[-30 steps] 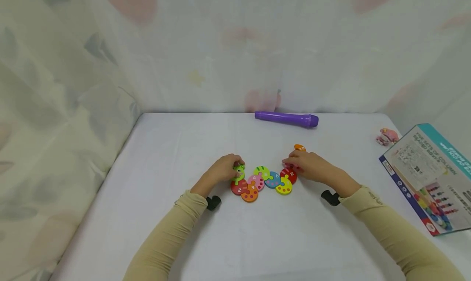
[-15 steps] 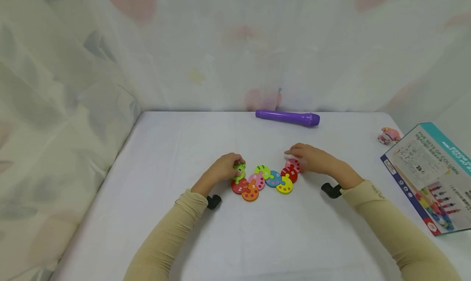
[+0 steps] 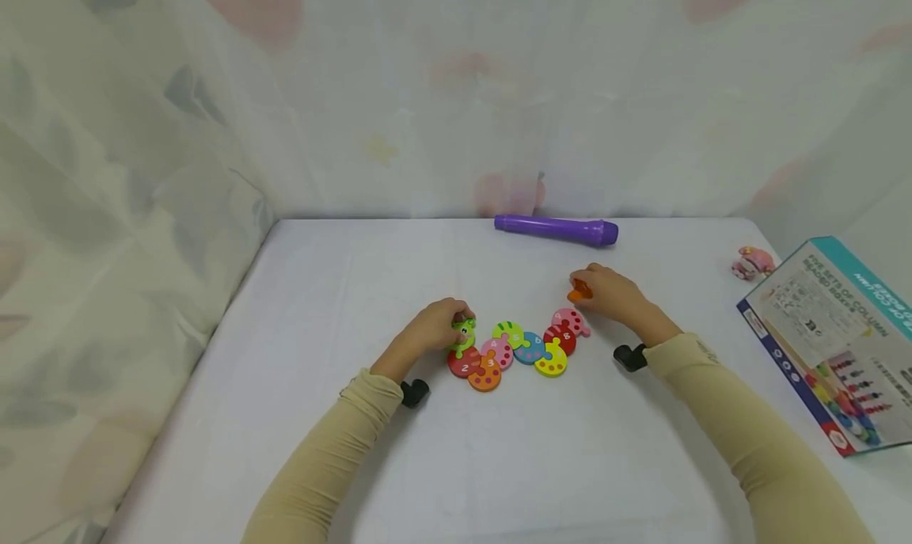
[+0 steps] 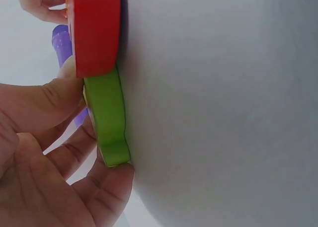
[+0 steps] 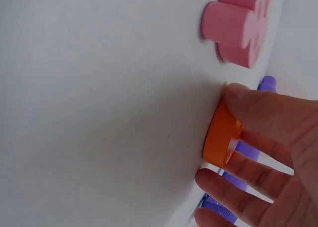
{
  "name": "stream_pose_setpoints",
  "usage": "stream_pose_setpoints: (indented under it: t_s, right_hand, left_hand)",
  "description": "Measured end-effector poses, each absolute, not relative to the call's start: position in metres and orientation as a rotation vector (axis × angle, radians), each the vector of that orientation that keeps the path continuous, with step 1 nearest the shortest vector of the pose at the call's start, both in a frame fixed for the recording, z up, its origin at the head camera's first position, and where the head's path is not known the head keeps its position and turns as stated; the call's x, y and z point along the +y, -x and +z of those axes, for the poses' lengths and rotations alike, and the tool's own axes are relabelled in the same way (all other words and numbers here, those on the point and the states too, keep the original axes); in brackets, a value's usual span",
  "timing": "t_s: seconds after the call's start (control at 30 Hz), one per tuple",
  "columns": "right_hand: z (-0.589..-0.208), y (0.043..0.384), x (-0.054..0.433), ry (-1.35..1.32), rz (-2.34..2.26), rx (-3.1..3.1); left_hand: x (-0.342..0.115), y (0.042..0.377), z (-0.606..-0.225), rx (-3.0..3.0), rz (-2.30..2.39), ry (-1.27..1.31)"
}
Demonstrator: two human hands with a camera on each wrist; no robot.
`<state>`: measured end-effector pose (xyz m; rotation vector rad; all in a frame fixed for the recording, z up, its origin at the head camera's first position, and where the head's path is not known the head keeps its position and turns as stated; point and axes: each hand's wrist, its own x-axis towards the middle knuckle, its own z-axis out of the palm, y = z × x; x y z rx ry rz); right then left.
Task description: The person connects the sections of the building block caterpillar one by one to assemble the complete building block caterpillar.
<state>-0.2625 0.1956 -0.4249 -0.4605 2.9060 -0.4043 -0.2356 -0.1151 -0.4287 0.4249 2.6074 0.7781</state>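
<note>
A chain of joined, numbered caterpillar puzzle pieces lies on the white table. At its left end, my left hand [image 3: 431,326] grips the green caterpillar head piece [image 3: 465,336]. In the left wrist view, thumb and fingers hold the flat green piece's edges, against the red piece [image 4: 97,33] marked 2. Just beyond the chain's right end, my right hand [image 3: 613,294] pinches an orange puzzle piece [image 5: 218,137] between thumb and fingers, close to the tabletop. The pink piece [image 3: 570,321] marked 9 ends the chain, its knob pointing right, apart from the orange piece.
Behind the hands, a purple toy microphone [image 3: 556,229] lies near the table's back edge. To the right stand a small pink figurine [image 3: 753,264] and a tilted cardboard box [image 3: 819,322]. Patterned cloth [image 3: 142,211] hangs along the left and back.
My right hand has let go of the pink piece, moved away from me and taken hold of the orange piece. My left hand has stayed on the green head piece.
</note>
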Motion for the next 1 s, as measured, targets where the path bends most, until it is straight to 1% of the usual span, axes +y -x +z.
stream_pose_setpoints:
  t_s: [0.17,0.43,0.57,0.8,1.0]
  right_hand:
    - [-0.419,0.248,0.204,0.438,-0.435,2.924]
    - [-0.412,0.212,0.212,0.527,-0.448,2.949]
    - [-0.414,0.2,0.211,0.569,-0.427,2.941]
    - [-0.42,0.192,0.207,0.641,-0.35,2.98]
    - [-0.423,0.193,0.203,0.627,-0.289,3.006]
  left_hand:
    - [-0.114,0.235,-0.428,2.605,0.776,-0.423]
    - [-0.114,0.235,-0.428,2.612,0.765,-0.406]
    - [-0.114,0.234,-0.428,2.611,0.775,-0.394]
    - [-0.114,0.235,-0.429,2.616,0.785,-0.389]
    - [-0.114,0.234,-0.43,2.612,0.793,-0.372]
